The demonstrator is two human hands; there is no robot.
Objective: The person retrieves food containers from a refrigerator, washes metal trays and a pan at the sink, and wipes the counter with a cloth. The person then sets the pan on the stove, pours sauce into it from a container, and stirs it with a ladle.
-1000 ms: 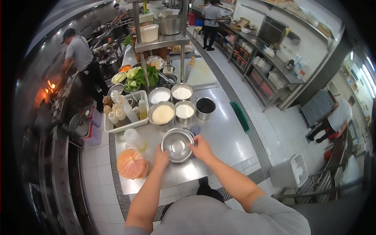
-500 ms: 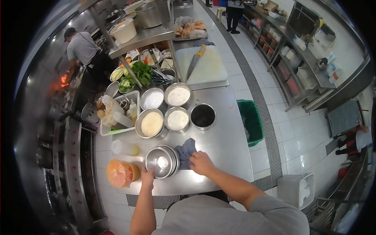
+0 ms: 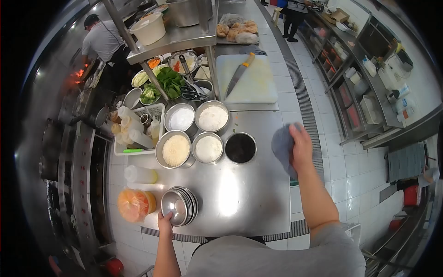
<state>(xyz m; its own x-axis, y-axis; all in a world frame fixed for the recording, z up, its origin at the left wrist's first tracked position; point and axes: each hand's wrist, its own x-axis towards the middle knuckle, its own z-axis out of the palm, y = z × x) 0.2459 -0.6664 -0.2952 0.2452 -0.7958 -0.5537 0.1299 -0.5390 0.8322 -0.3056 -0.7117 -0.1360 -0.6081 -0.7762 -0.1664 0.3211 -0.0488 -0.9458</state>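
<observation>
My left hand [image 3: 165,223] grips the near rim of a stack of steel bowls [image 3: 174,207] at the front left of the steel table [image 3: 221,198]. My right hand [image 3: 301,147] is raised over the table's right edge, closed on a grey-blue cloth [image 3: 282,150] that hangs from it. Left of the bowls sits an orange-filled plastic bag [image 3: 134,204] by a tub, with a squeeze bottle [image 3: 140,175] lying behind it. Beyond the bowls stand steel containers of white and cream powders [image 3: 208,147] and one with dark contents [image 3: 240,147].
A knife [image 3: 236,78] lies on the white cutting board [image 3: 258,85] at the back. A white basket of bottles [image 3: 157,113] and greens [image 3: 170,82] stand at the left, beneath a steel shelf [image 3: 173,46]. One person [image 3: 104,39] is by a flame; another stands at the back.
My right hand has taken the cloth off the table and moved right and forward with it. My left hand has shifted the bowl stack left and a little nearer, after both hands held it earlier.
</observation>
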